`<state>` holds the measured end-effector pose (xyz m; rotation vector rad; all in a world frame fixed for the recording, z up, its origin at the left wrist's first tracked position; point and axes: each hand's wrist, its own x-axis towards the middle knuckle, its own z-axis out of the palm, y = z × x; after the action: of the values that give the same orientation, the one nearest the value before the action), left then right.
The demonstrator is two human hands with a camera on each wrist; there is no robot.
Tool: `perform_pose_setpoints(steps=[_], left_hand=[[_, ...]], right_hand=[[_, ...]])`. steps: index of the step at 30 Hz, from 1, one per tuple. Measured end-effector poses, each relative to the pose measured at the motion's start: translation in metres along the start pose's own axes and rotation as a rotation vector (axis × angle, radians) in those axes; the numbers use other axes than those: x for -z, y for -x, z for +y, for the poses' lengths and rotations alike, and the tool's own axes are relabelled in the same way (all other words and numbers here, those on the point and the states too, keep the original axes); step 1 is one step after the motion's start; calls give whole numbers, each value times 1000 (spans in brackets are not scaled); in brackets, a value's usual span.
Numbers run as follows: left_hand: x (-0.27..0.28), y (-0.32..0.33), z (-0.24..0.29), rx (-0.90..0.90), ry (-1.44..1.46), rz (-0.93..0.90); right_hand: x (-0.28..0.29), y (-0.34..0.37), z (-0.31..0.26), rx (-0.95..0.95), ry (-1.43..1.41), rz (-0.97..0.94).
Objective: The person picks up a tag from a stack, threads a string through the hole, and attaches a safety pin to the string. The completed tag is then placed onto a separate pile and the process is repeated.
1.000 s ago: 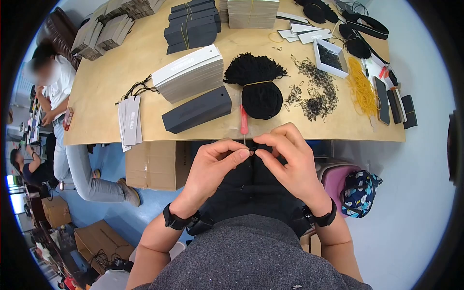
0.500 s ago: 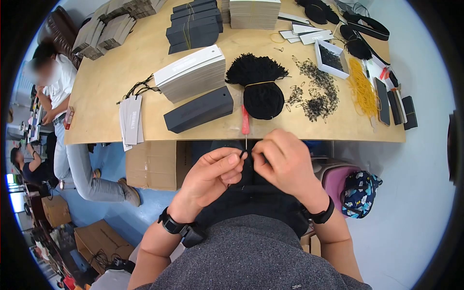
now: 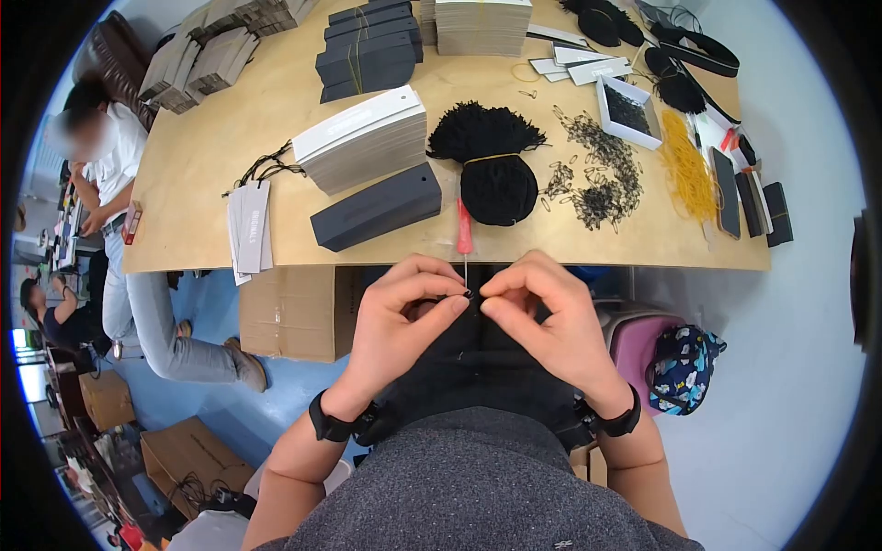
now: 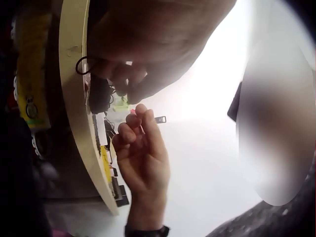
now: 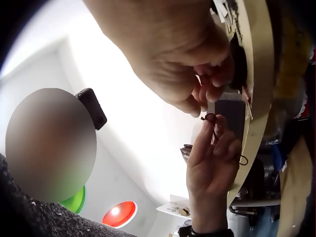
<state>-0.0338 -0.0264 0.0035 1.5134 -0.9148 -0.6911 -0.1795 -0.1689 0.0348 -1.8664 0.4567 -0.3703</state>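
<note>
Black cord (image 3: 469, 295) pinched in left hand's (image 3: 401, 315) fingertips, at their 3 o'clock. Right hand's (image 3: 551, 317) fingertips bunched at cord's 3 o'clock; grip cannot be told.

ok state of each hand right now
Left hand: pinching a thin black cord.
Right hand: fingers bent close to the cord; can't tell if holding anything.

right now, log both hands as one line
left hand: pinches dark cord | right hand: fingertips close by, grip unclear | red-handled tool: shaft overhanging table
</note>
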Motion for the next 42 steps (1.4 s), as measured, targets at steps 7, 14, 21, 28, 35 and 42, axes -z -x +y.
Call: perform_pose_setpoints(steps=[7,14,21,28,35,42], left_hand=[[8,-3,6,399,447,-251],[8,0,13,444,422,-202],[-2,4,11,173,-66,-100],[-6,3,-7,64,-103,39],[-3,1,-8,142,112,22],[-2,5,-2,148,-8,-4]], right_hand=[[3,-12,5,547,367,50],[2,-12,5,582,527,10],[-4,-14,17,619,654,9],[-7,-16,14,535,557,145],[-11,-12,17,580,562,116],[-15,-13,21,613,616,147]])
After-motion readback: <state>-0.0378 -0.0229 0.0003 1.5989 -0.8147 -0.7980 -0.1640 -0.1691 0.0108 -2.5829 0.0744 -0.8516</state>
